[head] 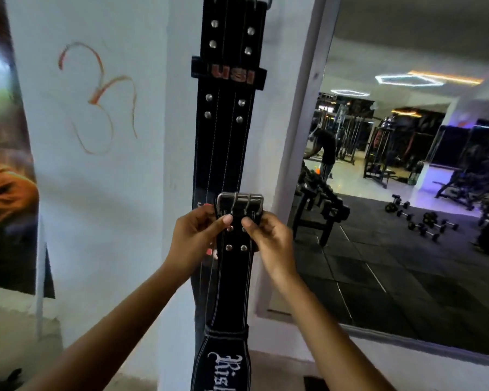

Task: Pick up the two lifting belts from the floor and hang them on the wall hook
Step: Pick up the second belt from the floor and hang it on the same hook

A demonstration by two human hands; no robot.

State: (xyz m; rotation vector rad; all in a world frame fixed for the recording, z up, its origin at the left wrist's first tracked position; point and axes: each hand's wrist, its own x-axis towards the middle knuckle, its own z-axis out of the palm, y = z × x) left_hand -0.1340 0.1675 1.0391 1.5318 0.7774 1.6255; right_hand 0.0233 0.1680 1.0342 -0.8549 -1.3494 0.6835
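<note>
Hands both pinch the second belt just below its buckle, so you can lift the buckle toward the hook above the hanging belt.

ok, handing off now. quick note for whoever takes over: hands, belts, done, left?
Left hand: gripping the left edge of the second belt, just under its buckle.
Right hand: gripping the right edge at the same height.
First belt: already hanging flat on the wall, top end at the frame's upper edge; the hook itself is not in view.
Done: one belt hung, both off the floor.
Left: lift the second belt's buckle end up and hang it.
</note>
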